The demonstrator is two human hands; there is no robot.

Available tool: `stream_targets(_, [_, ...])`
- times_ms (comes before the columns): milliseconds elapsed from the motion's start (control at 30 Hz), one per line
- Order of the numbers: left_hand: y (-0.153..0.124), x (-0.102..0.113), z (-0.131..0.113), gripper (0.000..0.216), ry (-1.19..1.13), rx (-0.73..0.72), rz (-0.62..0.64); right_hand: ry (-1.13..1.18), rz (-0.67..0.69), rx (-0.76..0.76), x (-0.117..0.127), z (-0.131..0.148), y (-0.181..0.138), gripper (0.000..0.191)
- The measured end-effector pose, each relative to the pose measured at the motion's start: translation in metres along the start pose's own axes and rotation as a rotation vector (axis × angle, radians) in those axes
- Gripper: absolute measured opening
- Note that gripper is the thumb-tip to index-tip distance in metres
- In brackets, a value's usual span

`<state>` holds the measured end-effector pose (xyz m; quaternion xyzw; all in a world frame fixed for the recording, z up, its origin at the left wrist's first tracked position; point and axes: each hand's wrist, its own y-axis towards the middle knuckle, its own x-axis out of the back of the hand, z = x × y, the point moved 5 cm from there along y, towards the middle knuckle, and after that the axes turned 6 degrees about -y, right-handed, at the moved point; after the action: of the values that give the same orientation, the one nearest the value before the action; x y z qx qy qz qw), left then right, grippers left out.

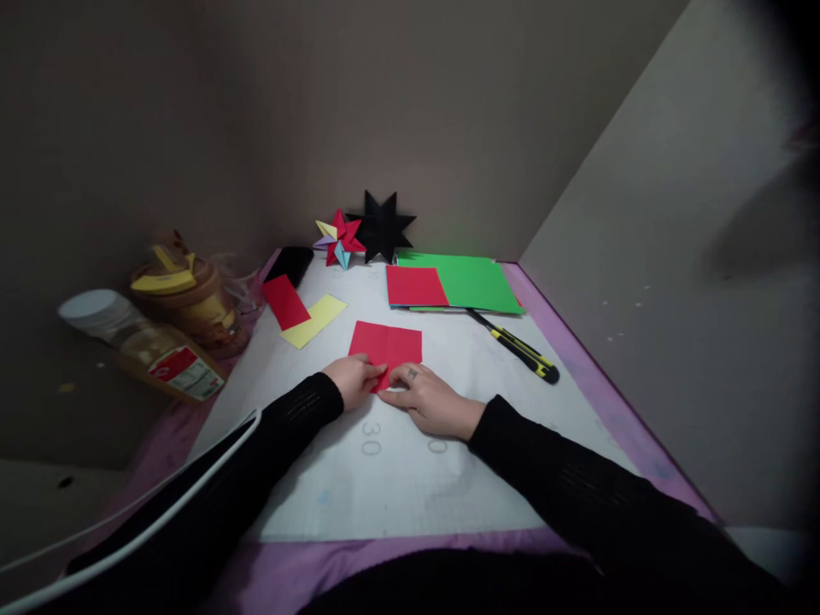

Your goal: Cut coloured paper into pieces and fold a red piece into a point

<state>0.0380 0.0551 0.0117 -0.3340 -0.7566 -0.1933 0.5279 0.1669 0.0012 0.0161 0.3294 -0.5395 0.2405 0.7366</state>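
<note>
A red paper square (388,344) lies on the white cutting mat (384,461) in front of me. My left hand (354,377) pinches the near edge of the red paper, fingers curled on it. Beside it, my right hand (430,399) lies with its fingers pressed on the same near edge. Both arms wear black sleeves.
A yellow-black utility knife (520,347) lies right of the paper. Green and red sheets (471,282) sit behind it. Red and yellow strips (301,312) lie at left. Two paper stars (365,231) and a black phone (289,263) stand near the wall. Jars (170,329) crowd the left edge.
</note>
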Motion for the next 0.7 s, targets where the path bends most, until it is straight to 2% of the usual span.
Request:
stream_targets(200, [0.000, 0.001, -0.002, 0.036, 0.065, 0.016, 0.017, -0.050, -0.068, -0.195, 0.005, -0.009, -0.005, 0.035])
stream_targets(433, [0.001, 0.000, -0.001, 0.037, 0.071, 0.013, 0.032, -0.242, 0.037, -0.433, 0.014, -0.026, -0.013, 0.035])
stream_targets(533, [0.001, 0.000, -0.001, 0.038, 0.079, 0.012, 0.036, -0.304, 0.066, -0.489, 0.017, -0.035, -0.015, 0.035])
stream_targets(700, [-0.003, 0.001, -0.003, 0.040, 0.088, 0.005, 0.027, -0.323, 0.018, -0.548, 0.021, -0.049, -0.017, 0.029])
